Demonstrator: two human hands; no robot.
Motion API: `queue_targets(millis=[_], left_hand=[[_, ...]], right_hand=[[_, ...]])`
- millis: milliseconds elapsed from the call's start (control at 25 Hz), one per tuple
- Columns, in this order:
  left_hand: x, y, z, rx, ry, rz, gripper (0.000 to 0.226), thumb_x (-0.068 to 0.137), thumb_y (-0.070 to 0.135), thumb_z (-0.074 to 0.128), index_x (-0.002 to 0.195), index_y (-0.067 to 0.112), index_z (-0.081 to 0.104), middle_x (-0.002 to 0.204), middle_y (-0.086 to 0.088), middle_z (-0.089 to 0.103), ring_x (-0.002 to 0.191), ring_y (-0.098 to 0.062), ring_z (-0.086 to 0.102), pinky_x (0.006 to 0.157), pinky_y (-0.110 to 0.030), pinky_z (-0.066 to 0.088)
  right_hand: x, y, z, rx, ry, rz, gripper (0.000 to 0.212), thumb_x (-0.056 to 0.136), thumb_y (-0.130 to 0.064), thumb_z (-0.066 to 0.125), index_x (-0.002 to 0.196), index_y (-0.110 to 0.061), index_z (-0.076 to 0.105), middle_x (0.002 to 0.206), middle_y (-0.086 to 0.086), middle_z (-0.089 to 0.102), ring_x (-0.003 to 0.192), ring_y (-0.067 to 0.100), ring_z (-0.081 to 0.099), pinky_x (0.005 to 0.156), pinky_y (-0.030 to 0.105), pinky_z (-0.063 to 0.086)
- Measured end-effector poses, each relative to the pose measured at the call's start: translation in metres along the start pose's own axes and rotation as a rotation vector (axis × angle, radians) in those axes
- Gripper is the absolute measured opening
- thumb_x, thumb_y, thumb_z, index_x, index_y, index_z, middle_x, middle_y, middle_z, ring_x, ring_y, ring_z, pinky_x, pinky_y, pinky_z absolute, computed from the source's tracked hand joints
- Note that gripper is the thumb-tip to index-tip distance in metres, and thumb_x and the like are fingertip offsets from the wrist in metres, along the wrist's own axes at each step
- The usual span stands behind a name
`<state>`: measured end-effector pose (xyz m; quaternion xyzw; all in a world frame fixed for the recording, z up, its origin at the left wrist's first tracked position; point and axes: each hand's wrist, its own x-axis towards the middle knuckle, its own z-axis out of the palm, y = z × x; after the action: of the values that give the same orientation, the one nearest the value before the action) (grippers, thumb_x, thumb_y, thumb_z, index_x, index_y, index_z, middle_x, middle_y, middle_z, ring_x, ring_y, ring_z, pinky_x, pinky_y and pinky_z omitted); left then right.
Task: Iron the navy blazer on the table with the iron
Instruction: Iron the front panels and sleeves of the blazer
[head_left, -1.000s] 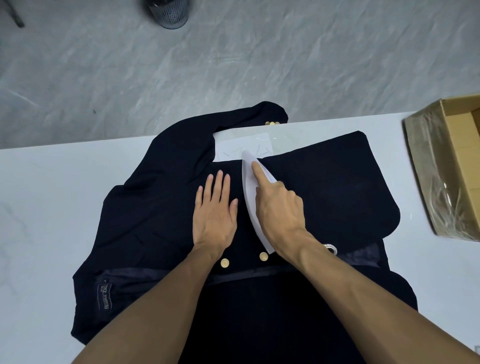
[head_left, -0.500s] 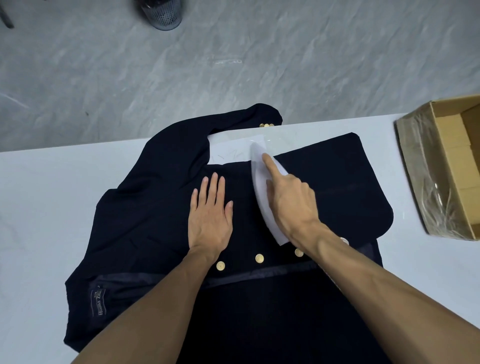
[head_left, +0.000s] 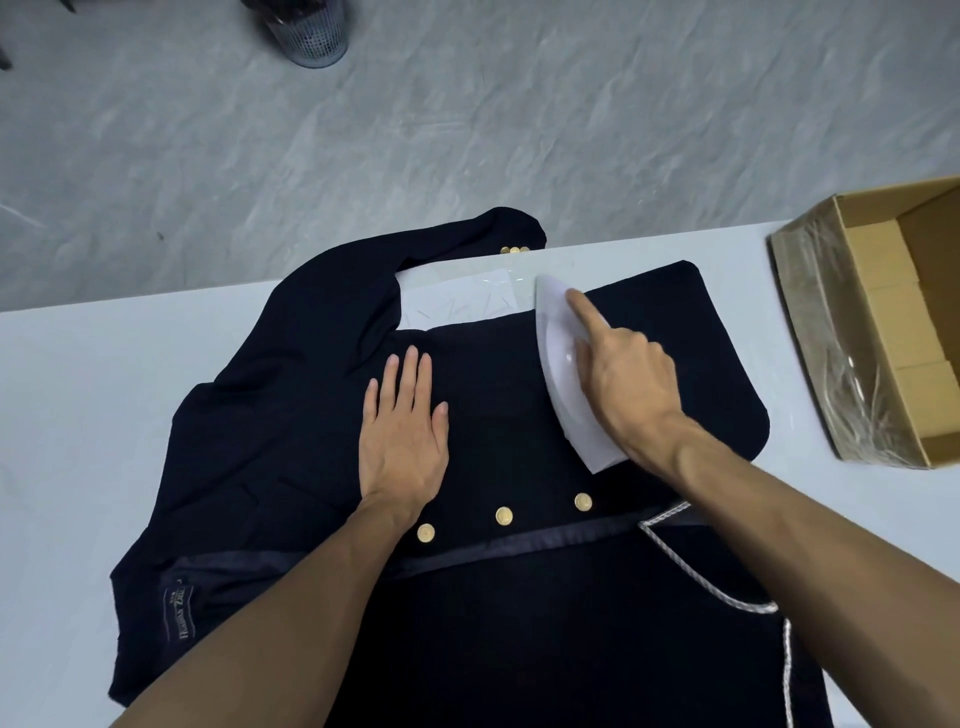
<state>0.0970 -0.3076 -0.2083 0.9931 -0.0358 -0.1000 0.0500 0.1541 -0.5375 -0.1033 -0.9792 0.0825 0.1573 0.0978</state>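
The navy blazer (head_left: 291, 426) lies spread on the white table (head_left: 78, 395), one sleeve hanging over the far edge. Three gold buttons (head_left: 503, 516) run along its front panel. The white iron (head_left: 558, 364) stands on the blazer's right half, nose pointing to the far edge. My right hand (head_left: 626, 379) grips the iron from above, index finger stretched along its top. My left hand (head_left: 405, 431) rests flat on the cloth to the left of the iron, fingers straight. The iron's braided cord (head_left: 691, 571) trails over the blazer near my right forearm.
An open cardboard box (head_left: 883, 332) wrapped in clear film stands at the table's right edge. A dark mesh bin (head_left: 306, 31) stands on the grey floor beyond the table. A clear plastic sheet (head_left: 467, 296) lies on the table by the blazer's neck.
The iron has slid to the right across the blazer under my right hand, uncovering a third button and the cord. My left hand stays flat on the cloth.
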Motion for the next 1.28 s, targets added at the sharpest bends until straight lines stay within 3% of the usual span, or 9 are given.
queue_targets(millis=[120, 240, 400, 720, 1280], left_hand=[[0.000, 0.005, -0.007, -0.034, 0.003, -0.051, 0.056, 0.105, 0.033, 0.014, 0.157, 0.012, 0.012, 0.166, -0.004, 0.009, 0.153, -0.021, 0.005, 0.125, -0.042, 0.011], [0.011, 0.054, -0.014, -0.171, 0.080, -0.035, 0.055, 0.104, 0.029, 0.025, 0.155, 0.010, 0.021, 0.164, -0.006, 0.017, 0.152, -0.022, 0.014, 0.124, -0.042, 0.014], [0.023, 0.104, 0.001, -0.150, 0.052, 0.065, 0.055, 0.105, 0.034, 0.010, 0.156, 0.016, -0.001, 0.166, -0.002, 0.004, 0.153, -0.018, 0.001, 0.125, -0.038, 0.004], [0.028, 0.107, 0.013, -0.092, 0.076, 0.033, 0.057, 0.105, 0.046, 0.006, 0.157, 0.023, 0.003, 0.165, -0.003, 0.009, 0.153, -0.021, 0.006, 0.124, -0.043, 0.011], [0.028, 0.106, 0.014, -0.075, 0.076, 0.039, 0.057, 0.105, 0.049, 0.010, 0.157, 0.025, 0.006, 0.165, -0.004, 0.012, 0.153, -0.023, 0.008, 0.124, -0.044, 0.012]], right_hand=[[0.003, 0.008, -0.001, 0.021, 0.012, -0.006, 0.057, 0.100, -0.018, 0.033, 0.151, -0.040, 0.020, 0.066, 0.003, 0.042, 0.062, 0.028, 0.042, 0.060, 0.036, 0.030], [0.004, 0.009, 0.003, 0.021, 0.032, -0.017, 0.054, 0.102, -0.021, 0.033, 0.151, -0.039, 0.020, 0.064, 0.002, 0.039, 0.060, 0.028, 0.041, 0.059, 0.036, 0.030], [0.008, 0.015, 0.006, -0.006, 0.036, -0.035, 0.056, 0.101, -0.019, 0.036, 0.151, -0.039, 0.019, 0.060, -0.001, 0.034, 0.049, 0.019, 0.033, 0.054, 0.034, 0.027], [0.020, 0.053, -0.011, -0.044, 0.042, -0.009, 0.066, 0.095, -0.007, 0.034, 0.152, -0.038, 0.018, 0.060, 0.000, 0.036, 0.048, 0.020, 0.032, 0.055, 0.035, 0.028], [0.038, 0.093, -0.026, -0.073, 0.052, 0.017, 0.062, 0.097, -0.013, 0.035, 0.151, -0.040, 0.020, 0.061, 0.004, 0.041, 0.052, 0.025, 0.033, 0.060, 0.036, 0.029]])
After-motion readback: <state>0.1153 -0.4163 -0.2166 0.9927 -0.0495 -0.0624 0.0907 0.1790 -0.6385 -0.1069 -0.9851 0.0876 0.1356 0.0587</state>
